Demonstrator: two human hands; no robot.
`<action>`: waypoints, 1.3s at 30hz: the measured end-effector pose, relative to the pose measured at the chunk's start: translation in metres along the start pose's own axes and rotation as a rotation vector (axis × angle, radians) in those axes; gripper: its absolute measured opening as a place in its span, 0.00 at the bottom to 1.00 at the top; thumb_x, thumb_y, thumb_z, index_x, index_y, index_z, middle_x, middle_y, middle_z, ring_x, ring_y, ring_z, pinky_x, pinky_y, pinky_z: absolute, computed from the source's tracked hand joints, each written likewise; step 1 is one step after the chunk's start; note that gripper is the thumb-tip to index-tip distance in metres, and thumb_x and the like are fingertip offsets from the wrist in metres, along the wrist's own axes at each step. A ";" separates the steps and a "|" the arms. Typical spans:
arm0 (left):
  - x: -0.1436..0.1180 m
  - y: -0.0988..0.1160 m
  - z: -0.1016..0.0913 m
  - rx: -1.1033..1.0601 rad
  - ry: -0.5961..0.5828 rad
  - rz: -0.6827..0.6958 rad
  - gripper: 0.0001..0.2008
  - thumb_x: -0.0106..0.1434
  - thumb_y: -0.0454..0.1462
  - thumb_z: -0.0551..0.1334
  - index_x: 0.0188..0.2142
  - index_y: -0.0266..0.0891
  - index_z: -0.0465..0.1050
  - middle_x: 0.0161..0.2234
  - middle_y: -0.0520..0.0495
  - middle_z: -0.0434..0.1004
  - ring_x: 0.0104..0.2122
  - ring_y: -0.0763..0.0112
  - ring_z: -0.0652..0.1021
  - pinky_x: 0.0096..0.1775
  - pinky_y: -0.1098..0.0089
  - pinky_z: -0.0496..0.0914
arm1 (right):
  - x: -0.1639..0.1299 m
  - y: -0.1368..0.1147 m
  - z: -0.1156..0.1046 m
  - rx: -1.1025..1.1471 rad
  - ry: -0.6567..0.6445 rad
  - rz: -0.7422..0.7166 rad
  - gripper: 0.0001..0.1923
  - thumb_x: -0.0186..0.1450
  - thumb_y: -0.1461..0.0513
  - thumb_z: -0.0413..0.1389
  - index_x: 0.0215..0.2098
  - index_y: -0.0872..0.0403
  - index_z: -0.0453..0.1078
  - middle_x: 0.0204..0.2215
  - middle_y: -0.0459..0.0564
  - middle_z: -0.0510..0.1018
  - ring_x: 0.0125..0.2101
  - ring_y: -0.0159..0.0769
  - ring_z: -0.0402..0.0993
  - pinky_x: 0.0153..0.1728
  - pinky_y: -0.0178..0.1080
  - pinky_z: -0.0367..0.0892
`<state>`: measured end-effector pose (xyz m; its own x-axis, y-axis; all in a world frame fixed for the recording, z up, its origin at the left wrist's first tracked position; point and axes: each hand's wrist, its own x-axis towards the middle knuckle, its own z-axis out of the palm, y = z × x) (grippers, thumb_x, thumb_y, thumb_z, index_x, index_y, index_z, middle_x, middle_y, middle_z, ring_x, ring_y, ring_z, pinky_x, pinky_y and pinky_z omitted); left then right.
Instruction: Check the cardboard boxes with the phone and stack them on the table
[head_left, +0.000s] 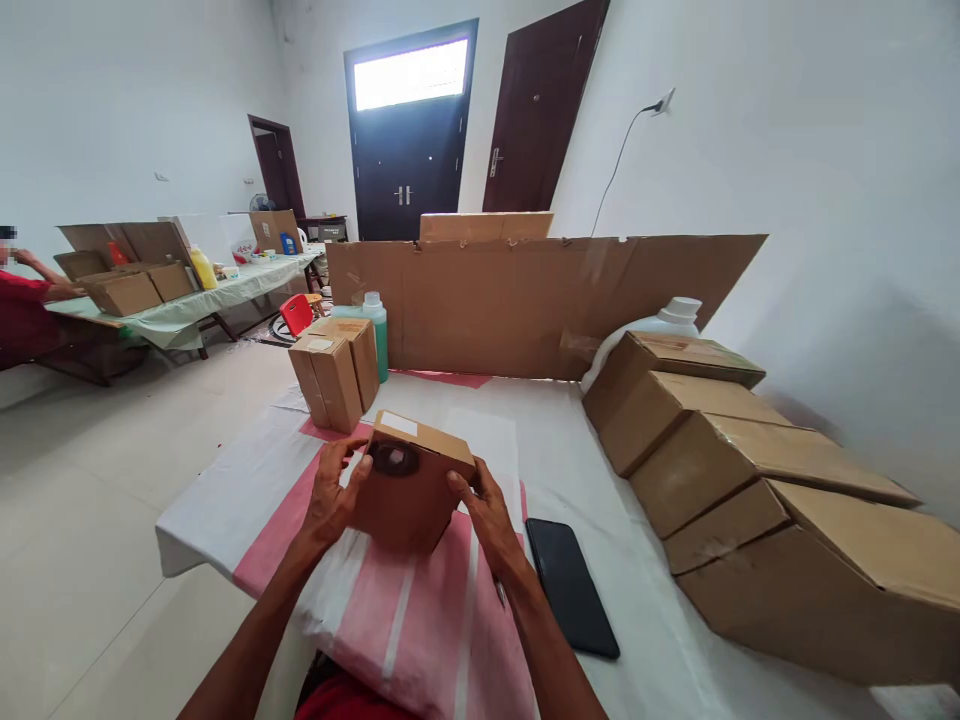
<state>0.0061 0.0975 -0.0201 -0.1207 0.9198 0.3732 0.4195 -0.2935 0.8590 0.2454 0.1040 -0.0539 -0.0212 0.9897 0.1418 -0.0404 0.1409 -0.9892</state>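
Between my two hands is a small brown cardboard box (409, 500), tilted above the near edge of the cloth-covered table. It has a white label on its top face and a dark round mark on the side towards me. My left hand (334, 490) grips its left side, thumb near the dark mark. On the right side my right hand (487, 505) holds the box, with the thumb on the near face. A black smartphone (571, 588) lies on the table just right of my right forearm. Something thin, perhaps a pen, shows partly beside my right wrist.
Several cardboard boxes (750, 470) line the table's right side, with a white jug (679, 315) behind them. Two boxes (334, 375) and a green bottle (377, 335) stand at the back left. A cardboard panel (510, 310) closes the back. Far left, a person (26, 310) sits at another table.
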 end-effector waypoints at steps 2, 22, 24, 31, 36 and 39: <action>-0.001 0.002 -0.003 -0.032 -0.046 -0.046 0.22 0.64 0.52 0.64 0.51 0.42 0.71 0.52 0.41 0.77 0.54 0.53 0.77 0.55 0.54 0.71 | -0.009 0.001 0.002 -0.021 -0.030 0.026 0.30 0.68 0.40 0.54 0.55 0.52 0.72 0.53 0.55 0.80 0.52 0.49 0.75 0.51 0.46 0.71; -0.090 -0.010 0.013 -0.287 -0.588 -0.310 0.56 0.56 0.48 0.74 0.74 0.44 0.42 0.64 0.36 0.69 0.64 0.48 0.70 0.67 0.48 0.60 | -0.068 0.038 -0.055 -0.673 0.170 0.297 0.13 0.59 0.65 0.58 0.20 0.49 0.61 0.17 0.44 0.71 0.21 0.36 0.66 0.27 0.38 0.51; -0.092 -0.007 0.011 -0.234 -0.595 -0.311 0.60 0.54 0.48 0.75 0.75 0.44 0.38 0.67 0.35 0.64 0.67 0.46 0.66 0.69 0.46 0.54 | -0.073 0.026 -0.065 -0.649 0.229 0.281 0.10 0.63 0.60 0.57 0.24 0.50 0.64 0.18 0.44 0.71 0.21 0.36 0.67 0.27 0.37 0.56; -0.095 0.015 0.018 -0.222 -0.646 -0.333 0.63 0.54 0.43 0.75 0.75 0.43 0.32 0.69 0.35 0.60 0.68 0.46 0.64 0.70 0.46 0.55 | -0.105 -0.043 -0.032 0.051 0.301 0.065 0.18 0.63 0.47 0.65 0.40 0.51 0.71 0.27 0.48 0.81 0.22 0.35 0.76 0.20 0.34 0.68; -0.100 0.022 0.024 -0.278 -0.652 -0.274 0.63 0.55 0.36 0.74 0.76 0.47 0.29 0.67 0.37 0.64 0.65 0.50 0.70 0.67 0.48 0.61 | -0.117 -0.040 0.027 0.115 0.106 0.088 0.12 0.64 0.51 0.66 0.39 0.51 0.77 0.23 0.46 0.81 0.19 0.33 0.73 0.22 0.35 0.71; -0.104 0.020 0.024 -0.243 -0.621 -0.237 0.64 0.54 0.35 0.75 0.76 0.47 0.31 0.70 0.36 0.59 0.69 0.46 0.63 0.69 0.47 0.58 | -0.119 -0.033 0.032 0.025 0.087 0.061 0.09 0.65 0.52 0.65 0.37 0.48 0.78 0.23 0.46 0.79 0.21 0.34 0.73 0.22 0.35 0.69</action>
<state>0.0488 0.0025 -0.0497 0.3818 0.9234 -0.0402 0.2236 -0.0501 0.9734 0.2170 -0.0190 -0.0369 0.0623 0.9951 0.0767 -0.0663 0.0808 -0.9945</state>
